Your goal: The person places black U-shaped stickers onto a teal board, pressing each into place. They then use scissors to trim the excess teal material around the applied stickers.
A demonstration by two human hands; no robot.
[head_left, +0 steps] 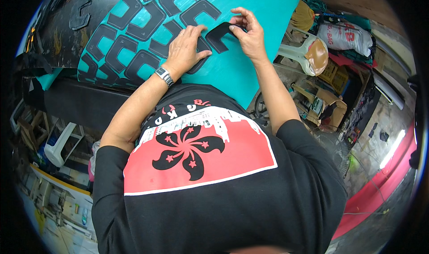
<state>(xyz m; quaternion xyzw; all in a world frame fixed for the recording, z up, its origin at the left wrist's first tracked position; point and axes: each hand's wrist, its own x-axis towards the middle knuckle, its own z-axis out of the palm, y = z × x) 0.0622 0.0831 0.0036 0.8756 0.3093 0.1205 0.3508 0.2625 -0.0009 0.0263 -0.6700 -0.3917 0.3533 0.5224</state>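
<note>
A teal sheet (pixel 237 77) carries several black, flat, C-shaped cut pieces (pixel 145 21), laid close together in rows. My right hand (pixel 251 37) pinches the upper right end of one such black C-shaped piece (pixel 216 39) between thumb and fingers, and that piece sits tilted at the right edge of the rows. Beside it, my left hand (pixel 184 50) lies over neighbouring pieces, its fingers stretched and the thumb pointing toward the held piece. The palm hides parts of the pieces under it. A metal watch (pixel 165 76) is on my left wrist.
On the dark table (pixel 58 44) at the left lies a loose black piece (pixel 80 13). To the right stand a pale stool (pixel 297 52) with a brown seat patch, a white sack (pixel 344 37), cardboard (pixel 333 108) and a fan (pixel 333 149). A white stool (pixel 62 144) is low at left.
</note>
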